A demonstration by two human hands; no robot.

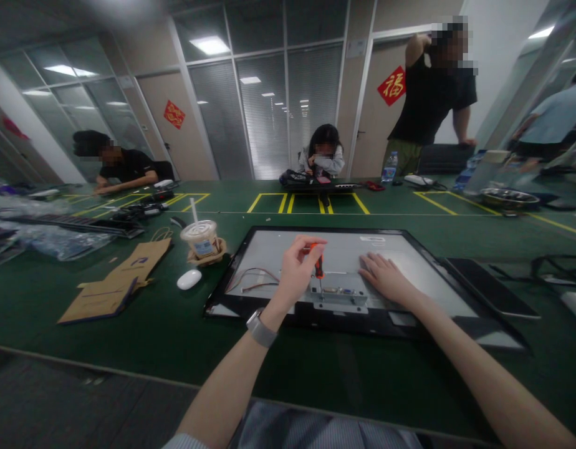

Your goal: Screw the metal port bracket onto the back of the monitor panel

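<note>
My left hand (298, 265) is closed around the orange and black handle of a screwdriver (318, 265). The screwdriver stands upright, its tip down at a metal bracket with ports (346, 299) near the front edge of a flat display panel (264, 249). Whether the tip sits in a screw is too small to tell. My right hand (384, 274) lies flat on the panel's pale back, right of the bracket, fingers stretched and holding nothing. Thin wires (260, 272) lie on the panel to the left of my left hand.
Left of the panel are a drink cup with straw (201, 240), a white mouse (189, 279) and a brown paper bag (124, 274). A dark flat slab (491, 287) lies to the right. Across the green table (143, 349) other people sit and stand.
</note>
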